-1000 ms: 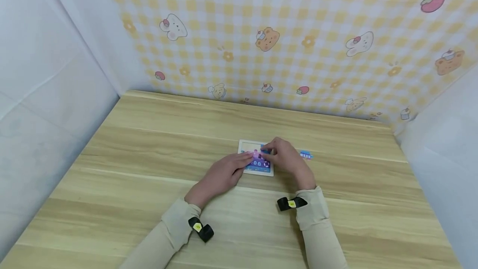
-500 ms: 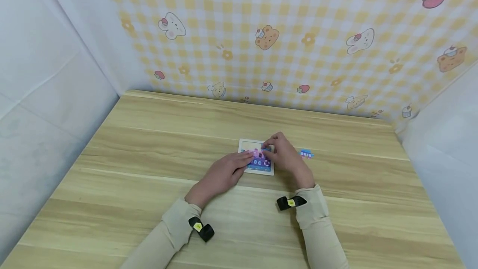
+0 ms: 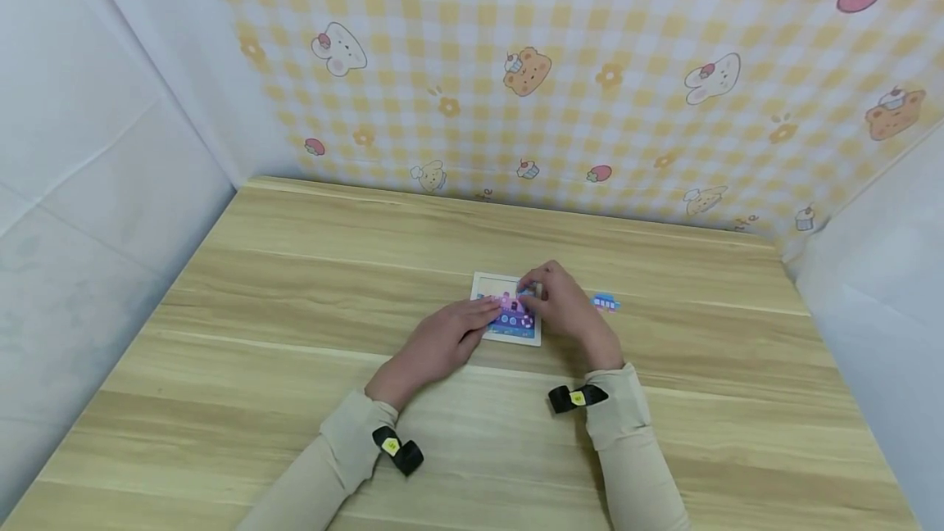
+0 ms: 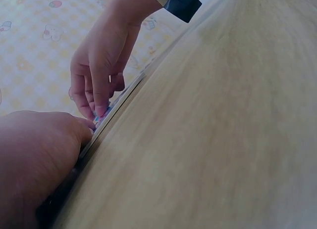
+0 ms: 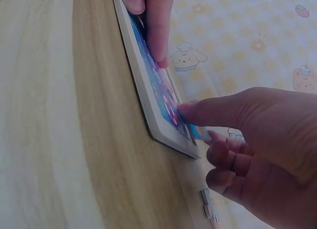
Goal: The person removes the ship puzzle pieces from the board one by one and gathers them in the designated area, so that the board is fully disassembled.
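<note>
A small jigsaw puzzle in a white tray (image 3: 516,342) lies flat on the table, showing a purple and pink ship on blue water. My left hand (image 3: 437,344) lies over the tray's left side, its extended fingers touching the pieces. At the upper right of the tray, my right hand (image 3: 569,314) pinches a blue puzzle piece (image 5: 199,133) between thumb and forefinger; the fingers hide most of it. That piece is tilted at the tray's edge in the right wrist view. The tray's upper left shows a pale bare area.
One loose blue and pink puzzle piece (image 3: 605,302) lies on the wooden table (image 3: 295,293), just right of my right hand. A yellow checked cloth (image 3: 472,72) hangs behind the table, and white sheets (image 3: 88,187) stand at the sides.
My right hand has shifted slightly up and keeps working the blue piece at the tray's upper right. My left hand stays in place. The head view has tilted a little.
</note>
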